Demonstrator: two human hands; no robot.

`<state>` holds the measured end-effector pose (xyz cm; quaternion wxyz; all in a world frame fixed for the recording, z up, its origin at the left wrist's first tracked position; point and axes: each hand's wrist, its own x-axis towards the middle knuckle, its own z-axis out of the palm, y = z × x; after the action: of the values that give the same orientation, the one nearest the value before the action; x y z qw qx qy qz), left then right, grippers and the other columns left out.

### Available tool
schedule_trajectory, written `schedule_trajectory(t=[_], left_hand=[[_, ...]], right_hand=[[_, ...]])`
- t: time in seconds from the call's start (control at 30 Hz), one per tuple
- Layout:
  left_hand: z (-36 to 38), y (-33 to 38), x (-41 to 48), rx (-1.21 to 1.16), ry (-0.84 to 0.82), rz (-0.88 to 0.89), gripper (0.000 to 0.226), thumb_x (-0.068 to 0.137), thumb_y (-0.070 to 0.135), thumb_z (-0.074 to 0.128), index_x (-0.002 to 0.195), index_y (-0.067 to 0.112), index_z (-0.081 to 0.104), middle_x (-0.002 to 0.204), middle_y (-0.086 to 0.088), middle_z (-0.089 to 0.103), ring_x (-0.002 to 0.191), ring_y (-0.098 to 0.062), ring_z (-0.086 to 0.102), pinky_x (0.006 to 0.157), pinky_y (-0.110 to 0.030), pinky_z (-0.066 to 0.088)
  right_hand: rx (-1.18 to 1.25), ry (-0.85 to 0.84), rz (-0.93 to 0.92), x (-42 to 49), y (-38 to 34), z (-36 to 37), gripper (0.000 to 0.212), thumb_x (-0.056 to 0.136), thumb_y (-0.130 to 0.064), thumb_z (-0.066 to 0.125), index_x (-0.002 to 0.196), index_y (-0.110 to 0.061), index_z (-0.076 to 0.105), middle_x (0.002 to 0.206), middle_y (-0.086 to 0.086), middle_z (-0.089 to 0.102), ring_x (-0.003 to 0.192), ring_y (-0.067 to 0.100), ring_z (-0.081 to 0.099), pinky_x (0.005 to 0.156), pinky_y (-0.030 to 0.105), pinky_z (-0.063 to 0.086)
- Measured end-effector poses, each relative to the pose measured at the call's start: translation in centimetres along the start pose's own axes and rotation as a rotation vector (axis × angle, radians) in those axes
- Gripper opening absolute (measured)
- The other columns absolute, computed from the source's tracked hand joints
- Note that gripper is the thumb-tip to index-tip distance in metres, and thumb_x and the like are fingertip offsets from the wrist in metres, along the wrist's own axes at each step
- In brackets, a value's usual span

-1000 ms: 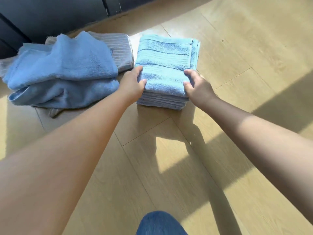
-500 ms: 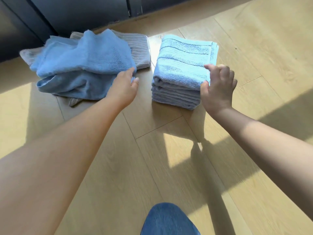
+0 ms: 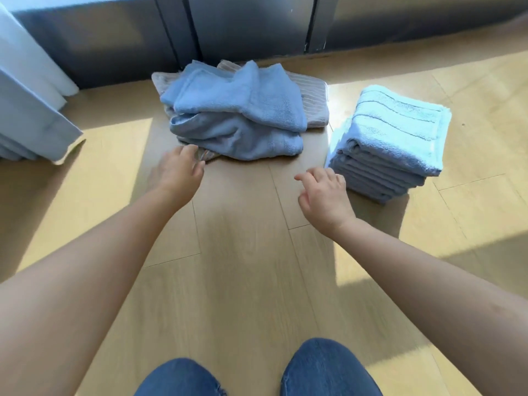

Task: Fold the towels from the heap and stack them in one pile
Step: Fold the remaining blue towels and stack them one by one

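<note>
one heap (image 3: 237, 112), one folded pile (image 3: 397, 132); left hand (image 3: 178, 172), right hand (image 3: 324, 195) empty.

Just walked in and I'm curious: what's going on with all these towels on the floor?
A person is folding towels on a wooden floor. A neat pile of folded blue towels stands on the right. Beside it lies the heap of unfolded towels. The left hand reaches to the heap's near edge, by a grey striped towel poking out underneath. The right hand hovers open between heap and pile, holding nothing.
</note>
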<state>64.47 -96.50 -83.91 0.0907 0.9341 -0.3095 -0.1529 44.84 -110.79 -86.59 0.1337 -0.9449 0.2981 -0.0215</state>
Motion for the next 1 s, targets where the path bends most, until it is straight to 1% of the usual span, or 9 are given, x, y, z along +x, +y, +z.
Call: schedule_trajectory(t=[0.1,0.23,0.4,0.5,0.57,0.67,0.77,0.87,1.0], left_hand=[[-0.4,-2.3,0.8,-0.033,0.029,-0.043,0.044,0.097,0.026,0.037,0.138,0.010,0.037,0.141,-0.014,0.040,0.129,-0.031,0.037,0.104,-0.042,0.033],[-0.4,-4.0,2.7,-0.139,0.036,-0.129,0.045,0.098,0.026,0.036,0.140,0.010,0.035,0.143,-0.014,0.038,0.132,-0.029,0.035,0.107,-0.042,0.031],[-0.9,-5.0,5.8,-0.155,0.011,-0.138,0.045,0.098,0.025,0.036,0.140,0.009,0.035,0.142,-0.015,0.038,0.132,-0.030,0.035,0.107,-0.043,0.031],[-1.8,-5.7,7.4,-0.145,0.005,-0.122,0.045,0.098,0.025,0.035,0.139,0.009,0.035,0.142,-0.015,0.039,0.132,-0.030,0.034,0.106,-0.042,0.030],[-2.3,-6.1,8.5,-0.143,0.013,-0.122,0.044,0.098,0.025,0.036,0.139,0.008,0.035,0.142,-0.015,0.039,0.132,-0.030,0.034,0.106,-0.042,0.030],[-2.6,-6.9,9.5,-0.137,0.005,-0.132,0.044,0.098,0.025,0.035,0.138,0.008,0.035,0.140,-0.015,0.039,0.131,-0.030,0.033,0.104,-0.042,0.030],[-1.9,-6.9,9.5,-0.124,-0.023,-0.118,0.043,0.098,0.026,0.035,0.138,0.009,0.035,0.140,-0.014,0.040,0.130,-0.029,0.033,0.104,-0.041,0.030],[-0.8,-6.3,9.1,-0.130,-0.049,-0.099,0.043,0.098,0.027,0.034,0.138,0.010,0.035,0.140,-0.012,0.040,0.131,-0.028,0.033,0.104,-0.039,0.030],[0.4,-5.6,8.2,-0.150,-0.097,-0.067,0.041,0.098,0.027,0.035,0.135,0.008,0.038,0.137,-0.012,0.042,0.129,-0.027,0.035,0.104,-0.039,0.030]], right_hand=[[-0.015,-0.048,-0.024,1.8,-1.7,0.2,0.046,0.084,-0.019,0.034,0.123,-0.009,0.054,0.117,0.015,0.053,0.115,0.033,0.044,0.095,0.040,0.027],[-0.040,-0.111,0.007,5.5,-2.8,0.7,0.038,0.093,-0.017,0.037,0.130,-0.013,0.045,0.126,0.011,0.047,0.120,0.030,0.038,0.099,0.038,0.025],[0.040,-0.147,0.222,11.7,-4.0,0.7,0.039,0.097,-0.025,0.034,0.135,-0.015,0.039,0.135,0.009,0.043,0.128,0.028,0.034,0.104,0.040,0.025],[0.073,-0.173,0.290,15.8,-4.7,0.5,0.040,0.097,-0.026,0.036,0.136,-0.014,0.037,0.140,0.008,0.040,0.131,0.027,0.033,0.106,0.042,0.024],[0.085,-0.194,0.274,18.4,-5.2,0.7,0.042,0.096,-0.022,0.037,0.138,-0.013,0.035,0.143,0.009,0.037,0.133,0.028,0.031,0.107,0.043,0.026],[0.095,-0.267,0.166,22.0,-6.2,1.8,0.047,0.095,-0.014,0.040,0.140,-0.009,0.029,0.145,0.014,0.031,0.133,0.033,0.030,0.107,0.040,0.027],[0.048,-0.365,0.112,24.2,-7.1,3.7,0.043,0.093,-0.008,0.041,0.135,-0.003,0.033,0.141,0.019,0.034,0.130,0.037,0.034,0.107,0.039,0.030],[-0.033,-0.307,0.166,24.6,-7.6,4.9,0.038,0.093,-0.012,0.043,0.130,-0.005,0.042,0.137,0.018,0.039,0.128,0.036,0.035,0.104,0.043,0.033],[-0.135,-0.259,0.176,25.3,-7.7,4.8,0.037,0.093,-0.024,0.048,0.128,-0.011,0.048,0.134,0.012,0.048,0.128,0.031,0.036,0.103,0.043,0.030]])
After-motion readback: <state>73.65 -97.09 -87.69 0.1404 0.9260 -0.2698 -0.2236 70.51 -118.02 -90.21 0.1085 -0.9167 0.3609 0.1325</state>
